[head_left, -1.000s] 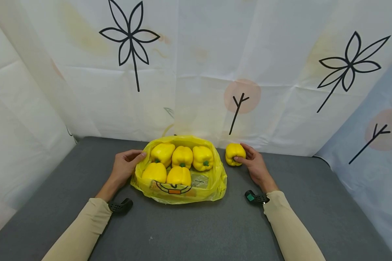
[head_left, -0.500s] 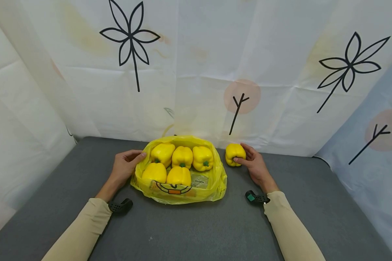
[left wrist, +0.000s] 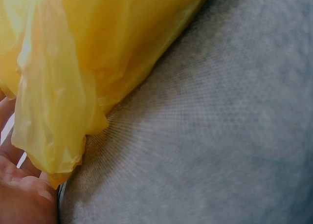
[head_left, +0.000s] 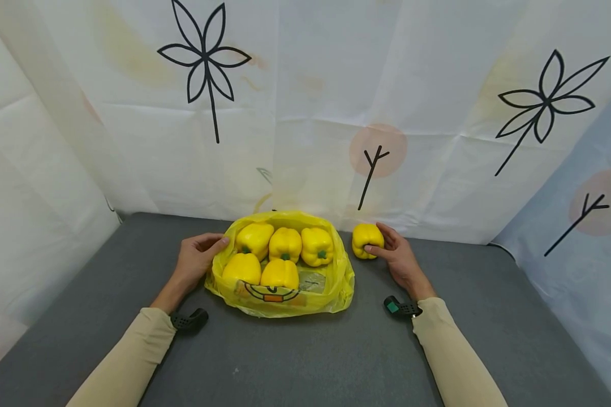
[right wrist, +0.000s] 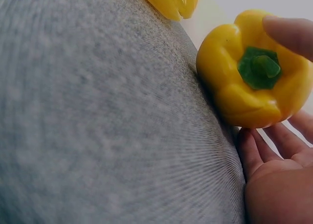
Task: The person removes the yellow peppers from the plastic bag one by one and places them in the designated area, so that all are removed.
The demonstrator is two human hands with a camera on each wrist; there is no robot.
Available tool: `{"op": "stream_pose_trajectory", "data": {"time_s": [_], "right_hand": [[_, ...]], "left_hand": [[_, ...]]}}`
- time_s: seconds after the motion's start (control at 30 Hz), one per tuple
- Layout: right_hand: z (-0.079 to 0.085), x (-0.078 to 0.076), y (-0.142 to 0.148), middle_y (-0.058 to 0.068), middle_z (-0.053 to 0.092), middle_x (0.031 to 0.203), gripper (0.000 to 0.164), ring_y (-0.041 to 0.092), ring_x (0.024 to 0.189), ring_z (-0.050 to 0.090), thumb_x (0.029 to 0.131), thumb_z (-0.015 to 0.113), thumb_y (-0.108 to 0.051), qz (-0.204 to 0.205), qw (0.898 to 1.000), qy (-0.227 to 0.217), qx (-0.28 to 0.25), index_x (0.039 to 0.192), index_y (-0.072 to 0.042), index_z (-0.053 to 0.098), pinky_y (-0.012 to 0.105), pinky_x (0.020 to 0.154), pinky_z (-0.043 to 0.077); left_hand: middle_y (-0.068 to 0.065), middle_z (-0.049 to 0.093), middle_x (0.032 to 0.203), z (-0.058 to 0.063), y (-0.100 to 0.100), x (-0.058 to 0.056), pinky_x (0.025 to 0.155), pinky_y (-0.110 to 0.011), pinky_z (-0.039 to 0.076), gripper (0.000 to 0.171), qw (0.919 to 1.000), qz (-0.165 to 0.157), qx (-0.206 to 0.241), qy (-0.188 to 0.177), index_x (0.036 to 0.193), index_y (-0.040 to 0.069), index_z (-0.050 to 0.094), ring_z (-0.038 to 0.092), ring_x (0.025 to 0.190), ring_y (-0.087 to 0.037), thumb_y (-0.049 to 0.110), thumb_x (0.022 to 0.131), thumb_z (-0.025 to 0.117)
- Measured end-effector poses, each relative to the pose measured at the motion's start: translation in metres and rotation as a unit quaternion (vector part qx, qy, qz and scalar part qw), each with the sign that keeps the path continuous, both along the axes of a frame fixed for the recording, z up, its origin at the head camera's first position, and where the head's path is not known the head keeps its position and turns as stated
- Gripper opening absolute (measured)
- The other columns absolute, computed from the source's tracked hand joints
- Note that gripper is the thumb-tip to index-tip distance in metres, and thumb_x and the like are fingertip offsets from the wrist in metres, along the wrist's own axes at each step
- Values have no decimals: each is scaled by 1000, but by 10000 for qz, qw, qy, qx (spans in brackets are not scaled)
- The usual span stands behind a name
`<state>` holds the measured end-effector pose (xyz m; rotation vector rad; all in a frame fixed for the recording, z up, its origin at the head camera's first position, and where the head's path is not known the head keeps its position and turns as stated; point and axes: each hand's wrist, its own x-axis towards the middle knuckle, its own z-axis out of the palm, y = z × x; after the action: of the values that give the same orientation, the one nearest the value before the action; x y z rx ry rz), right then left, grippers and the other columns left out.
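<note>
A yellow plastic bag [head_left: 315,304] with its mouth spread wide stands at the middle of the table. Several yellow bell peppers [head_left: 285,244] lie inside it, and its front right part holds no pepper. My left hand [head_left: 193,263] pinches the bag's left rim between thumb and fingers. To the right of the bag, my right hand [head_left: 399,263] grips a single yellow bell pepper [head_left: 365,234], which sits on the table. In the right wrist view this pepper's green stem [right wrist: 261,67] faces the camera, the thumb lies over its top and fingers are at its underside.
The dark grey table [head_left: 295,362] ends at a white curtain [head_left: 310,169] with printed flowers and trees, close behind the bag and the pepper. More curtain hangs at both sides. Black bands [head_left: 189,322] sit on both wrists.
</note>
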<state>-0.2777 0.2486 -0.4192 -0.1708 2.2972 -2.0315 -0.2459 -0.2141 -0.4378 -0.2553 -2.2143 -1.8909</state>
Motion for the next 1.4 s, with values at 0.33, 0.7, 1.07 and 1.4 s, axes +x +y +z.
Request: {"op": "stream_pose_trajectory", "data": {"time_s": [0.33, 0.7, 1.07, 1.4], "right_hand": [[4, 1, 0, 15, 21, 166, 83, 32, 149, 27, 97, 70, -7, 75, 9999, 101, 59, 162, -4, 19, 48, 121, 23], [25, 8, 2, 16, 27, 164, 78, 33, 151, 22, 97, 69, -4, 18, 9975, 648, 269, 161, -2, 23, 52, 121, 22], [54, 22, -13, 13, 31, 162, 77, 30, 151, 25, 96, 71, -6, 152, 9930, 1123, 333, 159, -2, 28, 48, 122, 20], [69, 43, -49, 15, 40, 157, 74, 30, 146, 34, 93, 72, 1, 659, 9864, 1455, 395, 156, 0, 34, 47, 119, 28]], "left_hand": [[13, 71, 97, -2, 0, -2, 77, -21, 57, 40, 10000, 68, -34, -54, 121, -10, 69, 67, 90, -7, 23, 99, 70], [12, 71, 98, -3, -1, -1, 77, -21, 57, 39, 9999, 53, -71, -58, 121, -9, 69, 67, 91, -6, 23, 99, 70], [12, 71, 98, -1, -1, -1, 77, -20, 57, 39, 10000, 21, -42, -33, 121, -10, 68, 67, 91, -6, 22, 99, 70], [12, 71, 99, -1, -1, -1, 77, -21, 57, 40, 10000, -6, -20, -40, 122, -11, 68, 67, 91, -6, 22, 100, 70]]}}
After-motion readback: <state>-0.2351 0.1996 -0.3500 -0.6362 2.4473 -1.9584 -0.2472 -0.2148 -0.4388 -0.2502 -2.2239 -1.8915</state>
